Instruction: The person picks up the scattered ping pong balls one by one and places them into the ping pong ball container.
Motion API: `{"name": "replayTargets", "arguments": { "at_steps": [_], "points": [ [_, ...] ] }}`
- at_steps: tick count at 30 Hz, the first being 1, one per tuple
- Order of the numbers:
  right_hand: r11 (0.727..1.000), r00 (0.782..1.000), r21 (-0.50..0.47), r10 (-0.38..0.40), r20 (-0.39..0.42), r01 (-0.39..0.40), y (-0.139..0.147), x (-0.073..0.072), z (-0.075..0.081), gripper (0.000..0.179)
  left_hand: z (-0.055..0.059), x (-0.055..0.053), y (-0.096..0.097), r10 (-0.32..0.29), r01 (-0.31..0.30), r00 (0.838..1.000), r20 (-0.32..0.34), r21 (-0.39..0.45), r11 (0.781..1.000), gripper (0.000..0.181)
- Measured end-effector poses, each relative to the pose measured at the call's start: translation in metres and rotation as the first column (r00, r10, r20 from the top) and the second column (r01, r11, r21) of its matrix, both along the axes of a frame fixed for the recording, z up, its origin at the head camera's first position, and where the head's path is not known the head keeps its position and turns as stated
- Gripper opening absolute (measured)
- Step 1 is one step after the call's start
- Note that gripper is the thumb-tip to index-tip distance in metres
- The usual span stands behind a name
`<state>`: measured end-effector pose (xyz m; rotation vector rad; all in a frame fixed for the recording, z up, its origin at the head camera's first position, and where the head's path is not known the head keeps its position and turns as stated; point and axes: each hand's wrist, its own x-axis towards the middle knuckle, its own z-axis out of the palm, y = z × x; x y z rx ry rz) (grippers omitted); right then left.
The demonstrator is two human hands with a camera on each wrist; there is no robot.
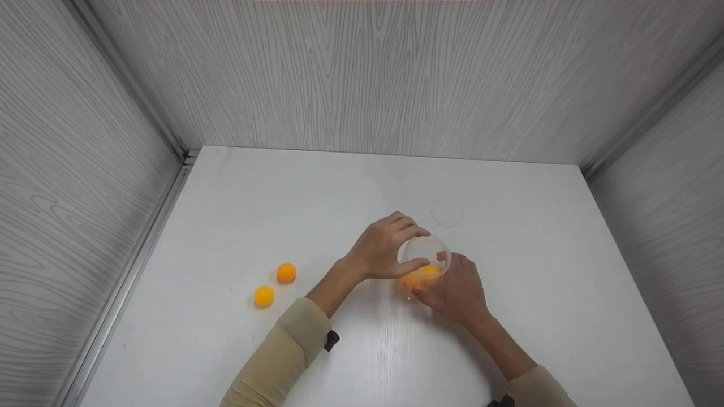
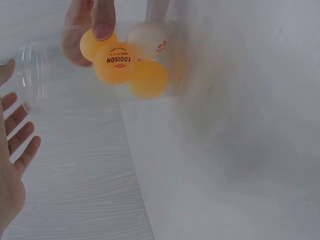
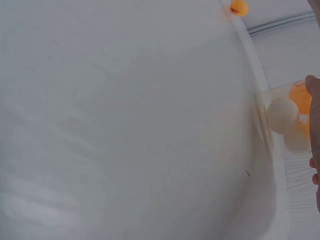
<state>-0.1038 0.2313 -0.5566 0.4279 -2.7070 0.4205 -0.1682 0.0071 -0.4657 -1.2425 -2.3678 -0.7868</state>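
- a clear plastic cylindrical jar (image 2: 80, 85) is near the middle of a white flat table (image 1: 339, 192), roughly upright; whether its base touches the table is hard to tell.
- the person's right hand (image 1: 462, 285) grips the jar low on its side, thumb and fingers curled round it.
- the left hand (image 1: 389, 243) is at the jar's rim, fingers spread rather than closed, thumb reaching over the top; i cannot tell whether it touches.
- inside, low down, are glossy orange plastic balls (image 2: 116, 62) and a white plastic ball (image 2: 150, 40).
- a thin clear round disc (image 1: 447, 213) lies beyond the jar; two loose orange balls (image 1: 286, 273) sit to the left.
- a knock from the left hand, or a loosened right grip, could tip the jar and spill its balls; a sleeve brushing the loose pair could set them rolling.
- only the head view shows the disc and both loose balls.
- the left wrist view alone makes the printed word "eddison" readable; the right wrist view shows the jar's base and pale balls near it.
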Motion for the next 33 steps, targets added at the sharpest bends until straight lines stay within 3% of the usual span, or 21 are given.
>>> {"name": "replayTargets", "arguments": {
  "at_steps": [4, 15, 33],
  "points": [
    [1.0, 1.0, -0.003, -0.003, -0.006, 0.003, 0.0, 0.0, 0.0, 0.088, 0.0, 0.002, -0.008, 0.015, -0.015, 1.0, -0.023, -0.008, 1.0, 0.041],
    [1.0, 0.999, -0.013, -0.027, 0.042, 0.028, 0.0, -0.002, -0.003, 0.091, -0.005, 0.007, -0.035, 0.063, -0.063, 0.998, -0.001, -0.032, 0.998, 0.045],
    [1.0, 1.0, 0.013, -0.007, -0.022, 0.007, 0.001, 0.0, -0.005, 0.089, -0.014, 0.014, -0.074, 0.145, -0.143, 0.989, 0.015, -0.114, 0.983, 0.051]
  ]
}}
